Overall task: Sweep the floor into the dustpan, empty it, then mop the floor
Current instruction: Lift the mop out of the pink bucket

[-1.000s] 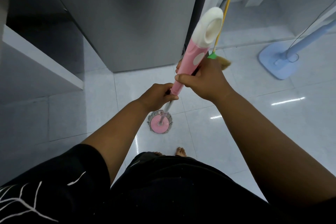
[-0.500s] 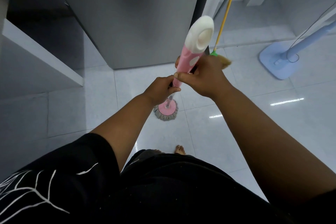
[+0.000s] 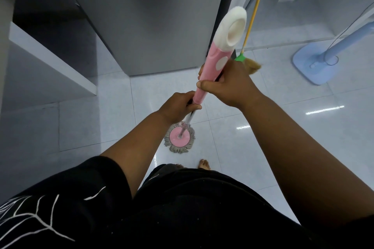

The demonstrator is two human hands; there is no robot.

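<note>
Glossy floor tiles are carrying the mop head just ahead of bare toes, its handle slanting up-right, left hand gripping lower, right hand gripping above.

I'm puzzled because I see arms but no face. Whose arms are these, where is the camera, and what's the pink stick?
The camera sits on a person's head and looks down, so you see only their arms, black clothes and bare toes. Both hands grip one mop: the left hand lower down, the right hand higher up on the pink handle. The round mop head rests on the shiny tiled floor. Behind, a yellow-handled broom stands by a grey cabinet, and a blue stand is at the right.
</note>
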